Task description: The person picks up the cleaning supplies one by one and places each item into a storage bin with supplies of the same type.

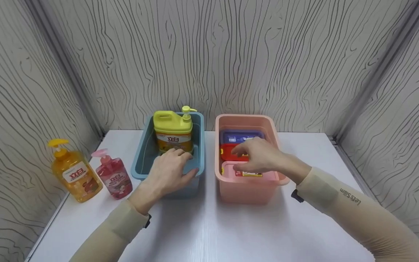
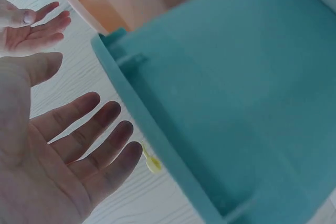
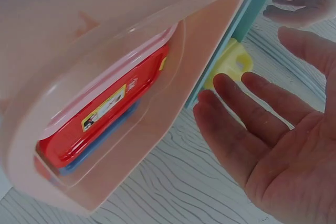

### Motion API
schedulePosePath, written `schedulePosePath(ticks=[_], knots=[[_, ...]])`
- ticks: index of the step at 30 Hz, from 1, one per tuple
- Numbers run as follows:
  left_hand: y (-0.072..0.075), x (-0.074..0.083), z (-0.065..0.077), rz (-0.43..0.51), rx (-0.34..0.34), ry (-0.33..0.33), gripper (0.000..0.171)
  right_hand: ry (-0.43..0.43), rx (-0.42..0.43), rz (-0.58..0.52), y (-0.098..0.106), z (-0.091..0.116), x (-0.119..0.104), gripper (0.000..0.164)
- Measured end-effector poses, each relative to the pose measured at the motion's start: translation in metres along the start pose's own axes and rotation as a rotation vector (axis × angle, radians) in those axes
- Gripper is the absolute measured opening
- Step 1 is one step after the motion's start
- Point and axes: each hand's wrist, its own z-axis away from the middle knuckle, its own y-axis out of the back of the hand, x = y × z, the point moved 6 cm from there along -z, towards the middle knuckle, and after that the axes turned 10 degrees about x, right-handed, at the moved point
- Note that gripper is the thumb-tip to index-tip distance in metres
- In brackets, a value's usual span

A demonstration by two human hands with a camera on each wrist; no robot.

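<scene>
My left hand (image 1: pixel 171 169) hovers over the near part of the blue bin (image 1: pixel 136 165), fingers spread and holding nothing. Inside that bin, toward the back, stands a large yellow detergent jug (image 1: pixel 173 127) with a pump top. Over the pink bin (image 1: pixel 246 191) my right hand (image 1: pixel 258 156) is held with loosely bent fingers and nothing in them. Three lidded boxes lie in the pink bin: a blue one (image 1: pixel 236 136) at the back, a red one (image 1: pixel 227 153) in the middle and a pink one (image 1: pixel 231 167) in front, partly covered by the hand.
Left of the blue bin, an orange pump bottle (image 1: pixel 76 178) and a smaller pink pump bottle (image 1: pixel 115 178) stand on the white table (image 1: pixel 209 233). Wood-grain panels (image 1: pixel 216 54) close off the back and both sides. A narrow gap separates the two bins.
</scene>
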Motion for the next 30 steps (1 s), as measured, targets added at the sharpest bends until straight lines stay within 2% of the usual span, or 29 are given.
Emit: schedulePosePath(ticks=[10, 15, 20, 23, 30], knots=[[0.019, -0.025, 0.004, -0.041, 0.034, 0.003, 0.048, -0.035, 0.002, -0.023, -0.009, 0.000, -0.015, 0.062], [0.025, -0.036, 0.008, -0.042, 0.018, 0.041, 0.051, -0.002, 0.027, -0.028, -0.015, -0.003, -0.023, 0.062], [0.032, -0.050, 0.014, -0.051, 0.019, 0.088, 0.053, 0.014, 0.048, -0.027, -0.023, -0.006, -0.030, 0.070], [0.037, -0.060, 0.019, -0.061, 0.035, 0.118, 0.052, 0.015, 0.049, -0.006, -0.029, -0.008, -0.034, 0.079], [0.049, -0.079, 0.029, -0.055, 0.099, 0.140, 0.049, 0.020, 0.076, 0.064, -0.044, -0.011, -0.042, 0.090]])
